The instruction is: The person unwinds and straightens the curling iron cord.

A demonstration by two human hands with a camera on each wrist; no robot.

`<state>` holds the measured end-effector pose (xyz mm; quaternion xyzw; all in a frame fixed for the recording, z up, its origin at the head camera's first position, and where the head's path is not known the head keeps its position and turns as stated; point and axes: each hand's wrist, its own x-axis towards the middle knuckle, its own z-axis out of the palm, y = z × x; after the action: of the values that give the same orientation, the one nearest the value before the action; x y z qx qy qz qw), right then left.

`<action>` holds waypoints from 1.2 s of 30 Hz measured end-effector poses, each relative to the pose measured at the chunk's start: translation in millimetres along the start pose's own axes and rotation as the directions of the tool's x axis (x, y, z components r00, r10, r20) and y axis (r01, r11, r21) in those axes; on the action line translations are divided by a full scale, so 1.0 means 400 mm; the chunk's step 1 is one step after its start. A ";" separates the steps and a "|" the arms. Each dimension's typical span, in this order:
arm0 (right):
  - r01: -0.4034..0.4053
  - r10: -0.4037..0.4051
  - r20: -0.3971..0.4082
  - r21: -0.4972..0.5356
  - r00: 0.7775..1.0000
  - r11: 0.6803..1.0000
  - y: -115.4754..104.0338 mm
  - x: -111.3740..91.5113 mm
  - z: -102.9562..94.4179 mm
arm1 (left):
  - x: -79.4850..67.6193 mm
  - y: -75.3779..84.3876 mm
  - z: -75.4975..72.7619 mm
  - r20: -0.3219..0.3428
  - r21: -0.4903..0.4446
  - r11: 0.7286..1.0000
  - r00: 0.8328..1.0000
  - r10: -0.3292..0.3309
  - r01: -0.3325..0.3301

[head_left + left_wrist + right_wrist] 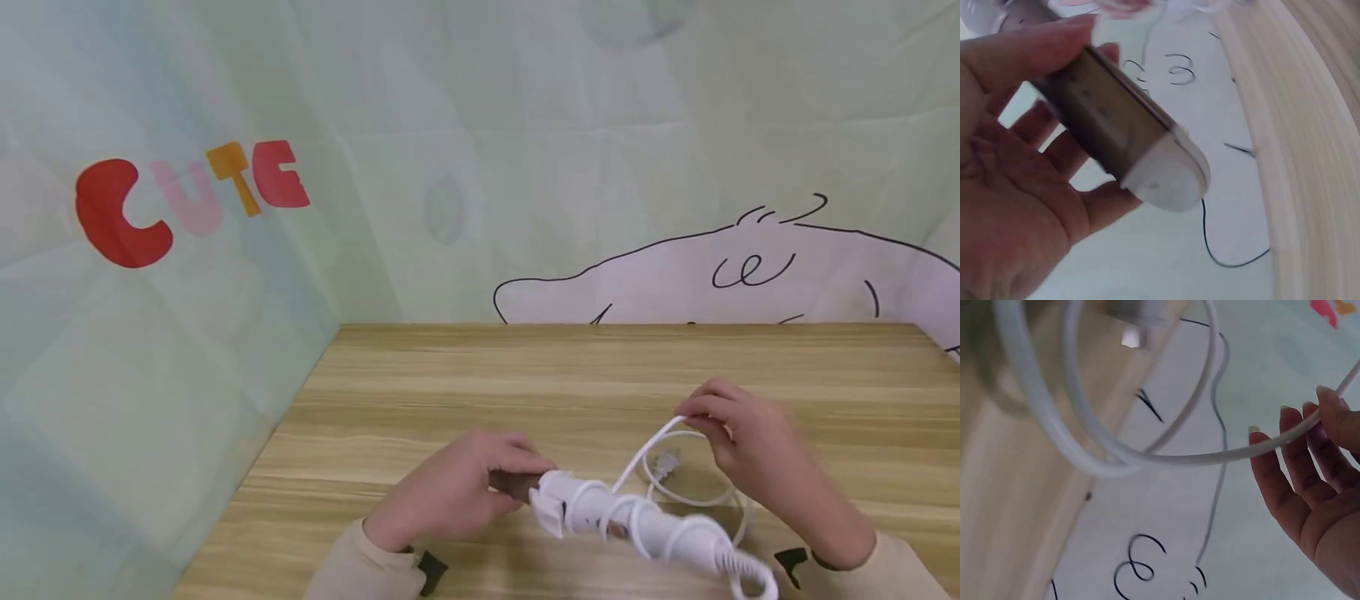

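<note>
A white curling iron (588,504) with a brown barrel (1107,109) and a white rounded tip (1166,178) is held slanted over the table. My left hand (465,483) grips it by the barrel, thumb on one side and fingers on the other. The white power cord (1197,459) winds in several turns round the handle. Its free stretch runs up to my right hand (757,446), which pinches it between thumb and fingers. Below that hand, the cord hangs in loops around the plug (663,465).
A wood-grain table (420,367) lies under both hands. Behind it and on the left hangs a pale cloth backdrop (420,92) with coloured letters (123,217) and a line-drawn figure (660,275).
</note>
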<state>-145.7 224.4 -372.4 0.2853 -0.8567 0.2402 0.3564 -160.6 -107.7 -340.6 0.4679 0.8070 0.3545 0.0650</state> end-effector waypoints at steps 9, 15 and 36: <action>-0.163 0.173 0.397 -0.059 0.901 0.985 -0.028 -0.043 0.076 | 0.008 0.013 -0.011 -0.330 -0.069 0.982 0.925 -0.190 0.177; -0.166 0.177 0.361 -0.063 0.916 0.984 -0.085 -0.033 0.067 | 0.024 0.015 0.010 -0.375 0.146 0.964 0.914 -0.156 0.224; -0.159 0.042 0.209 0.583 0.977 0.797 -0.196 -0.013 0.073 | 0.033 0.025 0.090 -0.359 0.545 0.830 0.927 0.107 0.115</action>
<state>-104.7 151.6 -378.6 0.3576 -0.7810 0.4882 0.1542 -145.0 -75.6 -358.0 0.3883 0.8731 0.1863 -0.2287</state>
